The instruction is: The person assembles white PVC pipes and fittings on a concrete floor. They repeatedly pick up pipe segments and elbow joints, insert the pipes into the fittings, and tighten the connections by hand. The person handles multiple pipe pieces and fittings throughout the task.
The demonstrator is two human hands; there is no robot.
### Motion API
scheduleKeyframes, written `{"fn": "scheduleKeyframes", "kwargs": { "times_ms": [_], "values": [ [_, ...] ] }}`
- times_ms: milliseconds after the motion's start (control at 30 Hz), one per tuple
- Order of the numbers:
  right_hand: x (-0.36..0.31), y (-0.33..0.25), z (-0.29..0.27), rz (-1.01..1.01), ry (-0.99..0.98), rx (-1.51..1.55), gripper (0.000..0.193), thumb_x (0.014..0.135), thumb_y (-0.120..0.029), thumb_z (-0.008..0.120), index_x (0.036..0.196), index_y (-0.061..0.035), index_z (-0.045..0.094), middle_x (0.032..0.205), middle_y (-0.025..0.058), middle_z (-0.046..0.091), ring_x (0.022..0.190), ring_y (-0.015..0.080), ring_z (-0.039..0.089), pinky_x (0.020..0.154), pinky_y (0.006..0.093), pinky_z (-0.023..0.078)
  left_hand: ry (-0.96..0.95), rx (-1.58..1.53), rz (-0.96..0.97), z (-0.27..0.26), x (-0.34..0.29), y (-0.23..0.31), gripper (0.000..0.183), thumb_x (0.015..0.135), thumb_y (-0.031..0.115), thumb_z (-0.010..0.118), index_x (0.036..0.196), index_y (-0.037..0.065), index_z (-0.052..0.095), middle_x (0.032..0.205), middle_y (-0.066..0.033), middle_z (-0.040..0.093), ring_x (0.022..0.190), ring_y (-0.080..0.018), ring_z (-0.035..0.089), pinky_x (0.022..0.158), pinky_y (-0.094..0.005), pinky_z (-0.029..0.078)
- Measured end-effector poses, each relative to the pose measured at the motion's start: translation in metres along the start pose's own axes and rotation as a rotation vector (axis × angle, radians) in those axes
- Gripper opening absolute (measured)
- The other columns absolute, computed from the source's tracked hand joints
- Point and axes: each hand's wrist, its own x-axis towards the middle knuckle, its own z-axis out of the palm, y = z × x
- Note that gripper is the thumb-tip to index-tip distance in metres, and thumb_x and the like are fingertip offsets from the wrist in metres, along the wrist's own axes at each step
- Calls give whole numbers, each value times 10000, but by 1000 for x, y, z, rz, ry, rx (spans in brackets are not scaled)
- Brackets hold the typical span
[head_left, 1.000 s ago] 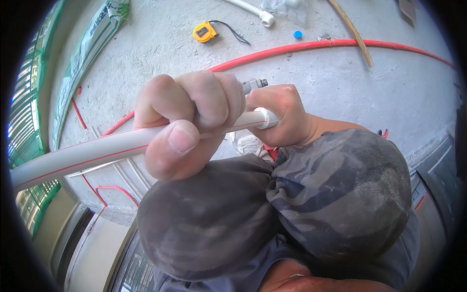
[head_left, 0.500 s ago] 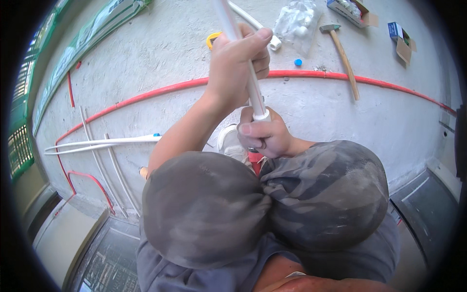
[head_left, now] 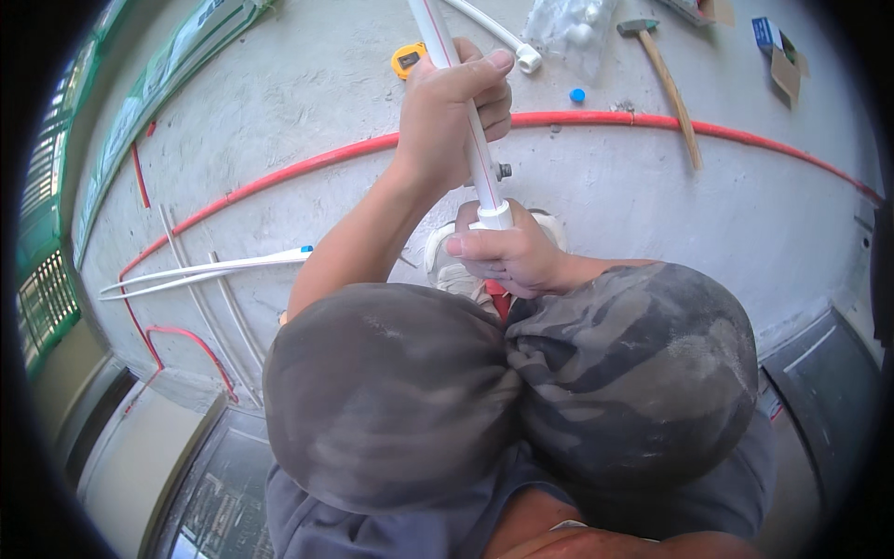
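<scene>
My left hand grips a long white pipe with a thin red stripe, holding it nearly upright away from me. Below it my right hand is closed around a white fitting at the pipe's lower end. Both hands are above my bent knees in dark camouflage trousers. A white shoe shows just under the right hand, partly hidden.
A red conduit curves across the concrete floor. Two white pipes lie at the left. A yellow tape measure, a hammer, a blue cap, a bag of white fittings and small cardboard boxes lie beyond.
The pipe swung from lying across to the left up to nearly upright. My left hand slid along it, farther from the fitting. My right hand stayed on the fitting.
</scene>
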Motion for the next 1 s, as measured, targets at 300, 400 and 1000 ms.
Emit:
{"fn": "scheduleKeyframes", "kwargs": {
  "times_ms": [300,400,1000],
  "values": [
    [-6,-1,0,-27,82,-146,161,894,-72,807,886,-61,646,745,-15,564,645,70,488,610,270,362,-72,64,129,12,-23,4,350,1006,142,669,824,147,370,690,23,406,592,-95,369,527,-280,310],
    [-5,2,-2,-29,69,-129,172,881,-63,816,880,-60,643,723,-20,552,608,66,473,574,266,344,-71,75,161,14,-27,4,348,1003,138,669,824,143,370,691,19,422,593,-90,374,530,-279,315],
    [8,7,-20,244,-561,494,239,820,-199,740,742,-34,587,499,-1,427,406,98,362,445,250,291,-48,39,156,19,-24,11,342,936,-14,712,841,125,415,706,-9,495,540,-99,440,476,-279,320]
  ]
}}
